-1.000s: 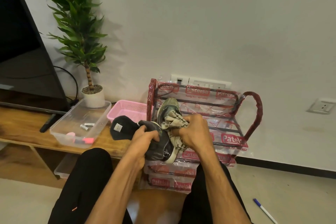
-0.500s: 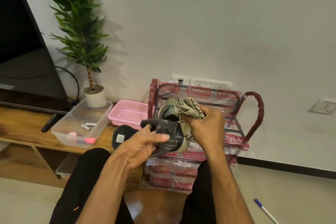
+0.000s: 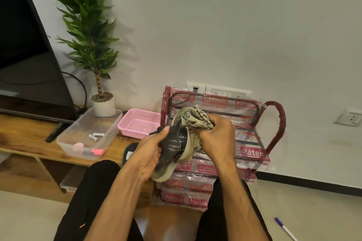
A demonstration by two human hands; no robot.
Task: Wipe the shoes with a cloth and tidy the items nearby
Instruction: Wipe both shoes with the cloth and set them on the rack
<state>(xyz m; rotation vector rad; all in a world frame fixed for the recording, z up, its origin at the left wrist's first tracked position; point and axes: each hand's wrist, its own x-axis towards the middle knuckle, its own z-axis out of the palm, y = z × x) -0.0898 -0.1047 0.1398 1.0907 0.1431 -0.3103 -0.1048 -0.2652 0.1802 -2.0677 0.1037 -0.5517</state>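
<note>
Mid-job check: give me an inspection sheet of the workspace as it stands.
Surface: wooden bench.
Job's things: shoe in left hand; cloth pressed on it by right hand; second shoe behind.
Clutter: clear tub with batteries; pink basket; pen on floor.
Grippers: both closed.
Cables: black cable behind TV.
Surroundings: wrapped rack, potted plant, wall.

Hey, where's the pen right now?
The pen lies on the floor at the lower right of the head view, right of the person's right leg.
</note>
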